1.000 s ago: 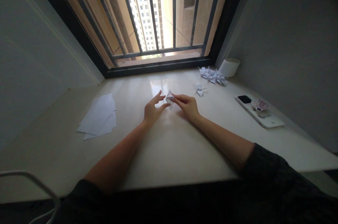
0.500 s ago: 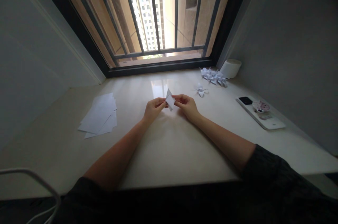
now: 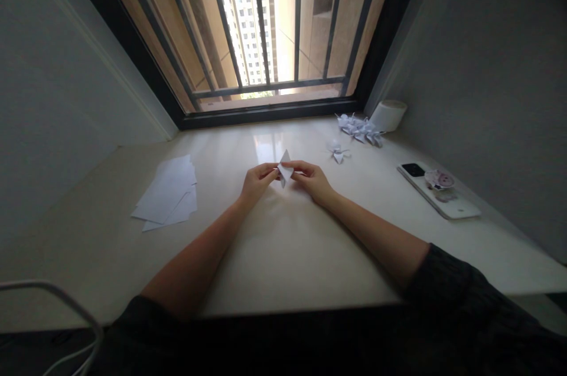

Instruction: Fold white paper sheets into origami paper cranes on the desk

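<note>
Between my hands is a small folded piece of white paper (image 3: 286, 174), diamond-shaped with a point facing the window. My left hand (image 3: 259, 180) pinches its left side between thumb and fingers. On the right side, my right hand (image 3: 313, 178) grips it too, with the index finger laid across the paper's upper part. Both hands are held just above the pale sill. To the right, beyond my right hand, sits a single folded paper figure (image 3: 338, 154) with thin pointed ends.
A loose stack of white paper sheets (image 3: 166, 196) lies at left. Several folded paper figures (image 3: 361, 130) cluster near a white cylindrical object (image 3: 388, 115) at the back right. A phone (image 3: 438, 190) with a round grip lies at right. A pale cable (image 3: 57, 296) curves at lower left.
My right index finger has moved over the upper part of the folded paper, and the paper's visible folds have shifted. My left hand stays nearly in place.
</note>
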Motion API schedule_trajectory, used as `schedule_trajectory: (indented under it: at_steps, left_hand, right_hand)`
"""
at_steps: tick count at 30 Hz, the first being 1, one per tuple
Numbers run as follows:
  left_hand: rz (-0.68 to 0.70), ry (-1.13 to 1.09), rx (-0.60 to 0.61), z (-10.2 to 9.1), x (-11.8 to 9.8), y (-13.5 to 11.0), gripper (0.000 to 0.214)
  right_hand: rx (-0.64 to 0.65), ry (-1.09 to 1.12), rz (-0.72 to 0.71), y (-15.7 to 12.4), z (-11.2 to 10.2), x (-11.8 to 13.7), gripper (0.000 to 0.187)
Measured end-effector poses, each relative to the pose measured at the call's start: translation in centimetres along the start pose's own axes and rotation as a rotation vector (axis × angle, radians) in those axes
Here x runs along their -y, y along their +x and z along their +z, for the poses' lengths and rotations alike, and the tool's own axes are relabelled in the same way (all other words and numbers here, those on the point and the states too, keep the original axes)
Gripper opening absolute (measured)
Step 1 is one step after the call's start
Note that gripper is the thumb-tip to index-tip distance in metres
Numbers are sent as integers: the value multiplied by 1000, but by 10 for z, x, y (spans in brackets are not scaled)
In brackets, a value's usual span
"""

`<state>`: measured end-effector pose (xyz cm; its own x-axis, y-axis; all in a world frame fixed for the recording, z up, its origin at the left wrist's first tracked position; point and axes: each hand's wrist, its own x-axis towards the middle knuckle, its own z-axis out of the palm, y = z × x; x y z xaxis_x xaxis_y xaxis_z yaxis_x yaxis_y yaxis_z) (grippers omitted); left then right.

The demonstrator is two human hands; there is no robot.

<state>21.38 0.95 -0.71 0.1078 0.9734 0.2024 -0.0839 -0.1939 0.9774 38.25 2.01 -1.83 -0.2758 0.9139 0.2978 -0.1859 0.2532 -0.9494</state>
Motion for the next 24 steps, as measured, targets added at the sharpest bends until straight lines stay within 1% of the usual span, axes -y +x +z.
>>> schedule_trajectory:
  at_steps: [3, 6, 9, 14, 16, 21, 24]
  left_hand:
    - [-2, 5, 2, 0, 1, 0, 30]
    - [1, 47, 4, 0, 2, 1, 28]
    - [15, 70, -9, -1, 3, 1, 25]
    - [24, 54, -15, -1, 3, 0, 23]
    - [17, 39, -14, 0, 3, 0, 24]
    - [13, -3, -25, -1, 3, 2, 27]
    - [20, 6, -24, -1, 3, 2, 29]
  right_hand:
    - [-5, -26, -17, 0, 0, 0, 27]
    - [55, -77, -62, -1, -1, 3, 26]
    - [101, -126, -66, -2, 0, 8, 29]
    - [105, -143, -65, -2, 2, 11, 30]
    - [73, -121, -61, -2, 3, 9, 29]
    - [-91, -72, 9, 1, 0, 3, 28]
    - [-127, -43, 39, 2, -2, 1, 27]
